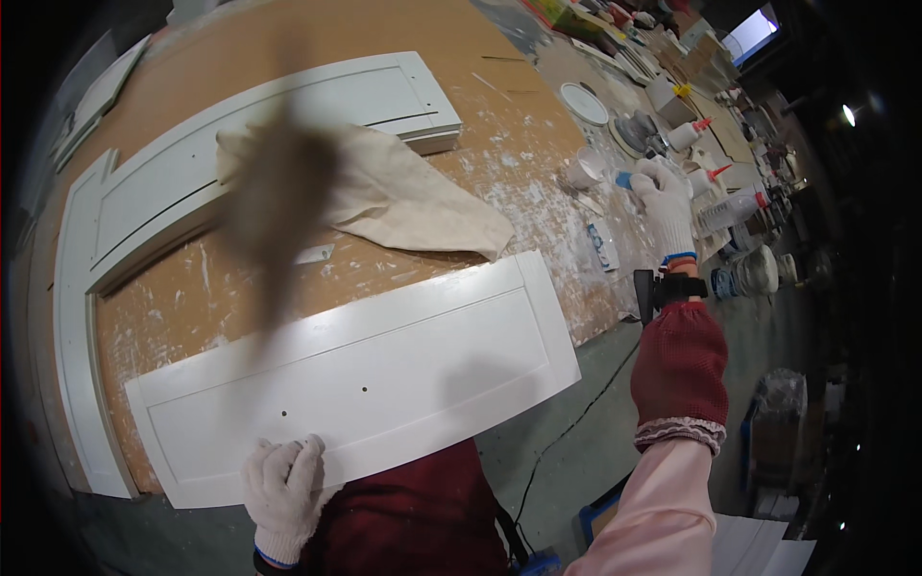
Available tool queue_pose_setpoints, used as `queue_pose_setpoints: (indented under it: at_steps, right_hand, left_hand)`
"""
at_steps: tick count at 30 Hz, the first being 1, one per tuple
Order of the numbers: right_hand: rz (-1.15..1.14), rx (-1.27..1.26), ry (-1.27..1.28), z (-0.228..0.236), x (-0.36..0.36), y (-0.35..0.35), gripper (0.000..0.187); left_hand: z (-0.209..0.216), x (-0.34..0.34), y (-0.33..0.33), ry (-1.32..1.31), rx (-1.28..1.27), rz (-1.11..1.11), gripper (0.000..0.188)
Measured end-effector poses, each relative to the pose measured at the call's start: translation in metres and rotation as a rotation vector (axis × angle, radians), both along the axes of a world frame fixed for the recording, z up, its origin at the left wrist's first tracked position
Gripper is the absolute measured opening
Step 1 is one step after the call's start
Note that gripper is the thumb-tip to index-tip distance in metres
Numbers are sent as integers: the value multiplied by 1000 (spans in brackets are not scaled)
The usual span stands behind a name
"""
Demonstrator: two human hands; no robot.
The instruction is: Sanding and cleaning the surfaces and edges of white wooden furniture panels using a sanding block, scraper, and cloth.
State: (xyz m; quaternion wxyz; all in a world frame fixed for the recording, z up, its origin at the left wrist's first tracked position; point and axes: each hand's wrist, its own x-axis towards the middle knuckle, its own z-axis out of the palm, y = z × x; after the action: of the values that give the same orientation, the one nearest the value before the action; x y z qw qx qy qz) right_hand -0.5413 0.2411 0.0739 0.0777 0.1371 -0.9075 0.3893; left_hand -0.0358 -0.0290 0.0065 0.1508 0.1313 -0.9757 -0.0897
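A white panel with a recessed face and two small holes lies across the near side of the table. My left hand, in a white knit glove, grips its near edge, fingers curled on the top face. My right hand, gloved too, is stretched out to the table's right side. Its fingers are closed on a small blue thing whose kind I cannot make out. Beside that hand are a white cup, a clear bottle and a red-tipped squeeze bottle.
A beige cloth lies over white frame pieces on the paint-spotted brown table. A blurred dark shape hides part of the cloth and frame. A round lid sits far right, and a black cable runs along the floor.
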Motion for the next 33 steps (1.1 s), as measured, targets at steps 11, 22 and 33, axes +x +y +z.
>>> queue_pose_setpoints:
  at_steps: [11, 22, 33]
  right_hand:
    - [2, 375, 163, -26, 70, 31, 32]
    - [40, 343, 284, -23, 85, 29, 32]
    - [228, -39, -110, -16, 111, -35, 32]
  left_hand:
    - [-10, -4, 7, 65, -130, 73, 37]
    - [-29, -3, 11, 129, -271, 123, 47]
    - [-28, -3, 9, 47, -180, 122, 64]
